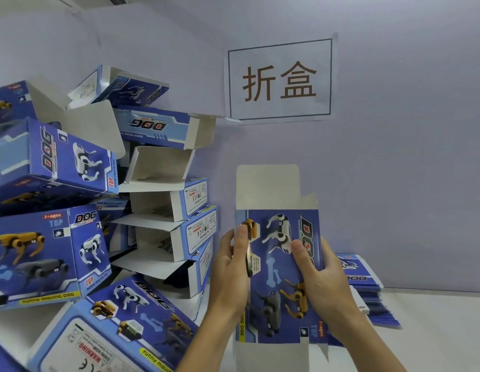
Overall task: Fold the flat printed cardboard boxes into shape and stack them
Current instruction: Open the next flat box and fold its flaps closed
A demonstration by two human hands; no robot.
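I hold a blue printed cardboard box (277, 272) upright in front of me, its grey top flap standing up and its bottom flaps hanging loose. My left hand (231, 275) grips its left edge with the thumb on the front face. My right hand (322, 285) grips the right edge, thumb pressed near the "DOG" print. A stack of flat blue boxes (367, 291) lies on the table behind my right hand. Several folded boxes (163, 210) are piled at the left, some with open flaps.
A white table (434, 331) runs under everything, and a pale wall rises right behind it. A paper sign (280, 79) with two characters hangs on the wall. More folded boxes (45, 251) crowd the left edge and the near left corner.
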